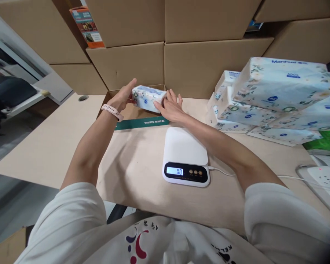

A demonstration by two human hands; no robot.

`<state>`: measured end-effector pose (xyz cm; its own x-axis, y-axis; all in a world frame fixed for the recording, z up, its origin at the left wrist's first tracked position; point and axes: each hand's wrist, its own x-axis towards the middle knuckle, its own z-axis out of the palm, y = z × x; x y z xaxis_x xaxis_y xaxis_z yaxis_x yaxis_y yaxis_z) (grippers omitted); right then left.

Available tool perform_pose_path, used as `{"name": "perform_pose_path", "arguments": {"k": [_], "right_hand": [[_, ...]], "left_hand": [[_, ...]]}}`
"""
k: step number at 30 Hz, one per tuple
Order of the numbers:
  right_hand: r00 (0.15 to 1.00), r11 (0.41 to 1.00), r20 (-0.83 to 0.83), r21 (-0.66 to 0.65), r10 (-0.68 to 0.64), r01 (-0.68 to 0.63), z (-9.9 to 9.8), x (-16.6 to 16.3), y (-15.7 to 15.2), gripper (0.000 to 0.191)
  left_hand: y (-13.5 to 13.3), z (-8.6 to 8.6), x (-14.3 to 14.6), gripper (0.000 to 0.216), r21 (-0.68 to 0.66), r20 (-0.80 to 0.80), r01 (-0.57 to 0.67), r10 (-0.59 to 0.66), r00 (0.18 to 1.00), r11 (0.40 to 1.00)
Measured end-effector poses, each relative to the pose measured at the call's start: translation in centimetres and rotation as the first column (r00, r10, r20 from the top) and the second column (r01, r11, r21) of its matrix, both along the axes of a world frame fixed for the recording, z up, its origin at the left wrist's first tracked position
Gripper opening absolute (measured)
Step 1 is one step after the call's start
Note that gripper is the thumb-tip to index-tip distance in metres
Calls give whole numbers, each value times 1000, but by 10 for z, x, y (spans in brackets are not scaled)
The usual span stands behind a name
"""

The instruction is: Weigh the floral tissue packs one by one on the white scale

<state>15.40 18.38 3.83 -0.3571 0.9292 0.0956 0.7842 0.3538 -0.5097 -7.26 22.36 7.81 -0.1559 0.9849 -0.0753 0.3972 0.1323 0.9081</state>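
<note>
Stacked boxes (pixel 217 68) behind | scale (pixel 185 146) near carton (pixel 141 123) | tissue stack (pixel 280 86) right | left fingers (pixel 132 84), right fingers (pixel 172 96) grasping pack (pixel 147 99)

Pale table (pixel 52 139) above grey floor (pixel 8 205)

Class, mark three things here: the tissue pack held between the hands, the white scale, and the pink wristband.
Tissue pack (pixel 147 99): head view, middle of its printed front side.
White scale (pixel 184 149): head view, bare weighing platform.
Pink wristband (pixel 112 111): head view, middle of its visible strip.
</note>
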Motion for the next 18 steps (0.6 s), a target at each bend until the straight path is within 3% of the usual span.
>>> {"name": "perform_pose_path", "arguments": {"k": [2, 5, 7, 9, 13, 18], "right_hand": [[995, 1000, -95, 24, -13, 15, 13, 8, -8, 91], [955, 986, -286, 164, 84, -37, 35, 38, -36, 81], [923, 971, -357, 233, 144, -61, 46, 67, -68, 72], [921, 968, -375, 250, 108, -12, 45, 97, -107, 66], [915, 979, -400, 202, 61, 23, 12, 140, -181, 64], [887, 996, -460, 57, -35, 69, -37, 154, -224, 73]], "left_hand": [[-20, 12, 3, 48, 92, 55, 1, -6, 998, 996], [-73, 26, 16, 35, 301, 173, 90, -147, 974, 949], [-118, 26, 31, 27, 409, 224, 141, -250, 942, 901], [-162, 17, 47, 25, 462, 241, 196, -335, 911, 865], [-216, -16, 75, 26, 392, 263, 335, -454, 852, 857], [-227, -43, 88, 27, 302, 249, 421, -497, 831, 855]]}}
